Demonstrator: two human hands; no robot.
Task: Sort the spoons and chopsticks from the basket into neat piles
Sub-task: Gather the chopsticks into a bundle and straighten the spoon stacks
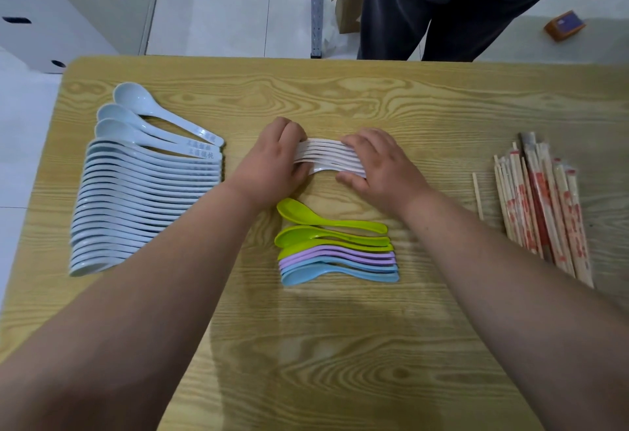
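— So, from the head camera, where are the hands?
— At mid-table (340,345). The left hand (272,161) grips one end of a nested stack of white spoons (326,155); the right hand (377,165) curls over the other end.
— And the rest?
— Pale blue spoons (136,199) are lined up at the far left, coloured spoons (337,250) lie just nearer the wearer, and chopsticks (544,212) are piled on the right.

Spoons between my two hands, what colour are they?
The spoons are pale pinkish white, head view.
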